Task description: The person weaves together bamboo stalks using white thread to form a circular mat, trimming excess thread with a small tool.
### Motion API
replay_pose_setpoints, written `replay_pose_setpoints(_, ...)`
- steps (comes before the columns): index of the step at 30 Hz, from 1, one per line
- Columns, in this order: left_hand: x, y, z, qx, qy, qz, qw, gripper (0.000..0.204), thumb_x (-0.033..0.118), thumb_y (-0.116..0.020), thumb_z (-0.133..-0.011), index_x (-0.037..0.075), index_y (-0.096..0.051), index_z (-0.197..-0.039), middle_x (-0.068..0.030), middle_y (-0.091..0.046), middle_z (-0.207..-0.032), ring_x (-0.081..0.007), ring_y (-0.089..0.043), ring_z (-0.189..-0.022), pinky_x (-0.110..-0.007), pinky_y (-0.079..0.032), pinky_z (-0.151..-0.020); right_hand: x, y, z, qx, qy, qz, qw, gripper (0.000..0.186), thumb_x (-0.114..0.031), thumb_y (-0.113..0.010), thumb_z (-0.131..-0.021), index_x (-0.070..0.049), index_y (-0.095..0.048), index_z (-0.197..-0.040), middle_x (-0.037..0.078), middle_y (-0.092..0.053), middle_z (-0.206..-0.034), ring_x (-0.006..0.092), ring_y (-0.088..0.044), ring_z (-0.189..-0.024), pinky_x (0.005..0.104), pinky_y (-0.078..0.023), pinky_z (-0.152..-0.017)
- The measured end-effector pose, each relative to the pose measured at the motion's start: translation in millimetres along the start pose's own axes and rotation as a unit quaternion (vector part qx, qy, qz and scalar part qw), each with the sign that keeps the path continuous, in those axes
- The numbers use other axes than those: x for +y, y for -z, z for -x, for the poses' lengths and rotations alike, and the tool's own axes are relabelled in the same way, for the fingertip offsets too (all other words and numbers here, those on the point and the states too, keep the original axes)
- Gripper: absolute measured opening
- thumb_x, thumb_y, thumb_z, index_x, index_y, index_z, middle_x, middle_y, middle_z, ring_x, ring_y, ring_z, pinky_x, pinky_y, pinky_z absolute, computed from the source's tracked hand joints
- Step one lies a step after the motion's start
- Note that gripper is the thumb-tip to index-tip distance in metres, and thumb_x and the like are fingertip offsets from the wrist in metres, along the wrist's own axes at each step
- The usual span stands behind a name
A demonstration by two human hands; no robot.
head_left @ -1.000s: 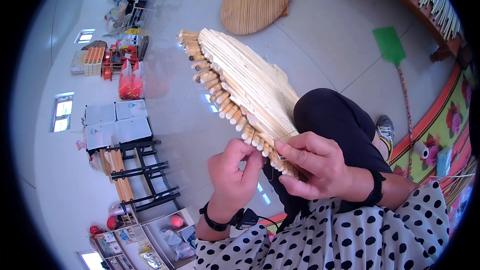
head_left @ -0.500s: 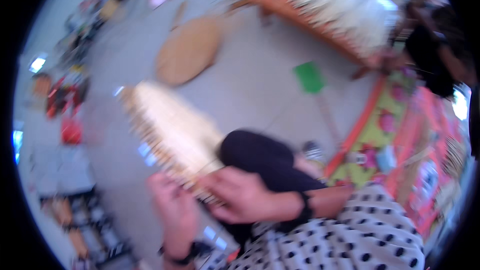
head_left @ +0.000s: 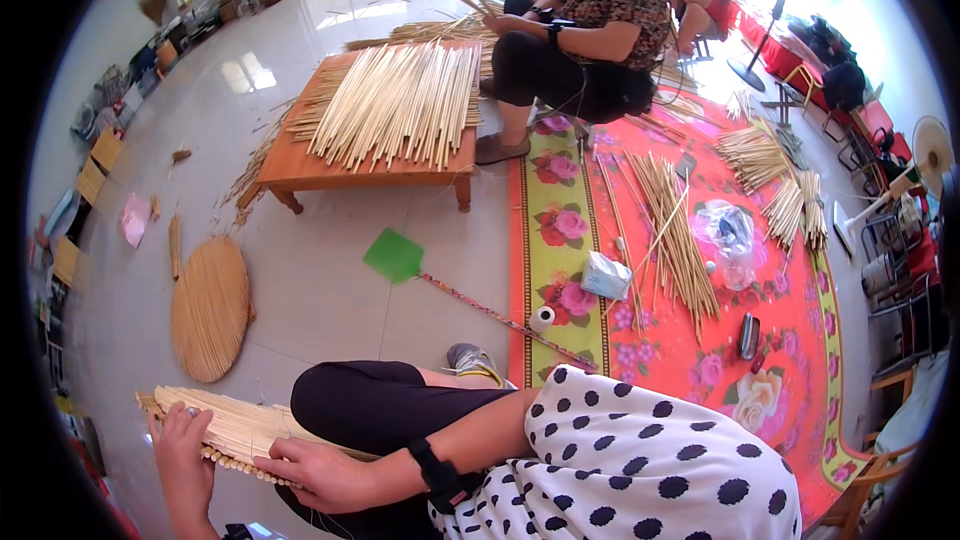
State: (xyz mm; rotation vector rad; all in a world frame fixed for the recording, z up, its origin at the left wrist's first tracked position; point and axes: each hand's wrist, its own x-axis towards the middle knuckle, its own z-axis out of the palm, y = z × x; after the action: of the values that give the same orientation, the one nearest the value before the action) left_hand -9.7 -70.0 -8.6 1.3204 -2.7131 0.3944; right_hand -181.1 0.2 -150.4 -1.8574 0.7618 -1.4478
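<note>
A partly rounded mat of pale plant stalks [head_left: 240,425], bound side by side, rests against my dark-trousered knee at the lower left. My left hand [head_left: 183,452] grips the mat near its left end, fingers over the upper face. Further right, my right hand [head_left: 325,472] is closed on the near edge, where a row of cut stalk ends shows. A thin thread hangs below the right hand. Whether its fingertips also pinch a needle or thread is too small to tell.
A finished round stalk mat [head_left: 210,310] lies on the tiled floor. Beyond it stands a low wooden table [head_left: 365,178] heaped with stalks [head_left: 390,105]. A green fly swatter [head_left: 395,255], thread spool [head_left: 541,319] and tissue pack [head_left: 606,276] lie nearby. A co-worker [head_left: 610,15] sits holding stalks.
The view has swung, so the mat and my hands now sit lower and further left, and the picture is sharp. Both hands stay at the mat's edge.
</note>
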Motion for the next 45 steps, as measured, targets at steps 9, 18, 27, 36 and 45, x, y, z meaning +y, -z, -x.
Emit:
replay_pose_setpoints(9,-39,1,33,-0.013,-0.005,-0.058,0.998,0.017,-0.002,-0.068,-0.055,0.008,-0.062,-0.068,-0.0075,-0.058,-0.067,-0.0270,-0.060,-0.075,-0.058,-0.029,-0.111,-5,-22,-20,-0.074,0.028,0.023,0.997,0.057,0.004,-0.059,-0.071,0.001,-0.051,-0.128,0.017,-0.051,-0.101,0.0345,-0.054,-0.094,0.0422,-0.049,-0.079)
replay_pose_setpoints(18,-54,22,78,0.020,0.084,-0.084,0.993,0.017,0.003,-0.072,-0.060,0.007,-0.066,-0.074,-0.0106,-0.063,-0.071,-0.0322,-0.060,-0.073,-0.048,-0.039,-0.100,1,10,-89,-0.175,0.130,0.148,0.965,0.038,-0.005,-0.059,-0.074,-0.003,-0.061,-0.112,0.014,-0.052,-0.100,0.0318,-0.051,-0.097,0.0428,-0.047,-0.076)
replay_pose_setpoints(27,-28,-5,39,0.055,0.183,-0.070,0.979,0.018,0.011,-0.075,-0.069,0.004,-0.066,-0.082,-0.0164,-0.067,-0.077,-0.0399,-0.063,-0.075,-0.047,-0.048,-0.066,9,43,-97,0.091,0.120,0.183,0.972,0.036,-0.006,-0.064,-0.069,-0.002,-0.061,-0.105,0.013,-0.055,-0.106,0.0308,-0.050,-0.107,0.0388,-0.045,-0.085)
replay_pose_setpoints(36,-18,-77,25,0.081,0.412,-0.033,0.907,0.032,0.031,-0.079,-0.071,0.004,-0.070,-0.086,-0.0177,-0.069,-0.080,-0.0374,-0.066,-0.073,-0.047,-0.050,-0.064,30,36,-74,-0.014,0.071,0.167,0.983,0.031,-0.003,-0.061,-0.068,-0.004,-0.067,-0.099,0.017,-0.060,-0.099,0.0367,-0.058,-0.099,0.0442,-0.049,-0.085)
replay_pose_setpoints(45,55,-67,25,0.154,0.539,0.029,0.828,0.028,0.033,-0.073,-0.074,0.006,-0.068,-0.077,-0.0144,-0.068,-0.073,-0.0360,-0.065,-0.070,-0.048,-0.050,-0.062,23,61,-56,-0.032,-0.011,0.108,0.994,0.030,-0.002,-0.063,-0.077,-0.003,-0.068,-0.107,0.015,-0.068,-0.092,0.0328,-0.064,-0.089,0.0382,-0.052,-0.079)
